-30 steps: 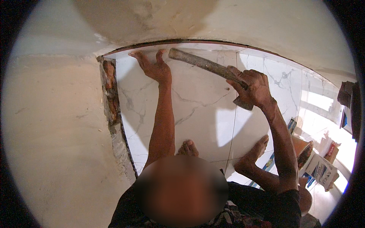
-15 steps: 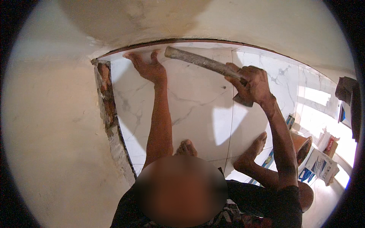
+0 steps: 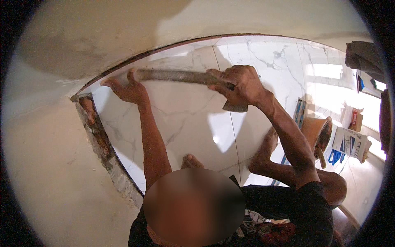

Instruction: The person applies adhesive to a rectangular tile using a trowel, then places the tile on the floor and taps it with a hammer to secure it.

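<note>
My right hand point(image 3: 245, 84) grips a hatchet point(image 3: 177, 77) close to its head. The flared metal blade hangs below my fist, and the long, worn wooden handle points left. The handle's far end is slightly blurred and lies beside my left thumb; whether they touch I cannot tell. My left hand point(image 3: 131, 91) is open, thumb and fingers apart, at the far-left edge of the white marble-patterned tiles point(image 3: 181, 127). Its fingertips rest by the narrow strip along the wall base, with nothing held in them.
A broken edge of exposed brick point(image 3: 98, 131) borders the tiles on the left. Beyond them rises a plastered wall point(image 3: 115, 45). At right are an orange bucket point(image 3: 314, 131), a blue level-like bar point(image 3: 300, 111) and a torn white package point(image 3: 347, 142). My bare feet stand on the tiles.
The view has shifted, so the far-left corner sits lower and farther left. The hatchet handle has swung closer to level, its end now near my left thumb. Both grips look unchanged.
</note>
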Tool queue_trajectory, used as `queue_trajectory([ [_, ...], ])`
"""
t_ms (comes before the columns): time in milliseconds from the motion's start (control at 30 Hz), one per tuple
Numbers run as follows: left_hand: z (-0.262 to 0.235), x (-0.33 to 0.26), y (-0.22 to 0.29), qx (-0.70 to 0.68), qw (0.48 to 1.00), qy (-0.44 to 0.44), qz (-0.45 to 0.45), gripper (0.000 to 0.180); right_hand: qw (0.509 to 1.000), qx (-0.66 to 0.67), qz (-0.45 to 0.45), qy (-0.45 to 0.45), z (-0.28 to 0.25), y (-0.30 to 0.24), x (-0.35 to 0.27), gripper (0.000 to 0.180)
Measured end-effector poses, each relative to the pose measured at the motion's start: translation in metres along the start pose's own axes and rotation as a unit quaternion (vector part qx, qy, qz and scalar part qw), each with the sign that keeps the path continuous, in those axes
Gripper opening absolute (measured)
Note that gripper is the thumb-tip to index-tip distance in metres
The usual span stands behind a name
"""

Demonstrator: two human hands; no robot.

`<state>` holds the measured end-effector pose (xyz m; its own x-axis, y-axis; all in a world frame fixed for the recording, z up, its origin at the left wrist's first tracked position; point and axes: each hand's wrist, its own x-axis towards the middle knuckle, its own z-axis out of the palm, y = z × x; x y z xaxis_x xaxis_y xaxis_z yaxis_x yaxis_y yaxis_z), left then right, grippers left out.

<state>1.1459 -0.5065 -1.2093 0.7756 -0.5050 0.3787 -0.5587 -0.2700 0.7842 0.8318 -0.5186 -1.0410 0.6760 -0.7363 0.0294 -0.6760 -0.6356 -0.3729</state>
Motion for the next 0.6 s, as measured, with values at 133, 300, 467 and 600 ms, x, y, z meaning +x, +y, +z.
queue_trajectory([
  [133, 0.003, -0.001, -0.012, -0.033, 0.999, 0.020, 0.023, 0.105, 0.998, -0.020, 0.036, 0.047, -0.002, 0.001, -0.001, 0.042],
  [300, 0.006, 0.000, -0.030, -0.010, 0.999, 0.010, 0.047, 0.108, 0.998, 0.031, -0.036, 0.032, 0.002, -0.008, -0.010, 0.042],
  [467, 0.006, 0.001, -0.028, 0.003, 0.996, 0.013, 0.083, 0.108, 0.999, -0.004, -0.044, 0.003, -0.001, 0.000, -0.013, 0.040],
  [600, 0.006, 0.001, -0.018, 0.002, 0.999, 0.016, 0.033, 0.107, 0.999, -0.029, 0.020, 0.020, 0.001, 0.014, -0.013, 0.040],
])
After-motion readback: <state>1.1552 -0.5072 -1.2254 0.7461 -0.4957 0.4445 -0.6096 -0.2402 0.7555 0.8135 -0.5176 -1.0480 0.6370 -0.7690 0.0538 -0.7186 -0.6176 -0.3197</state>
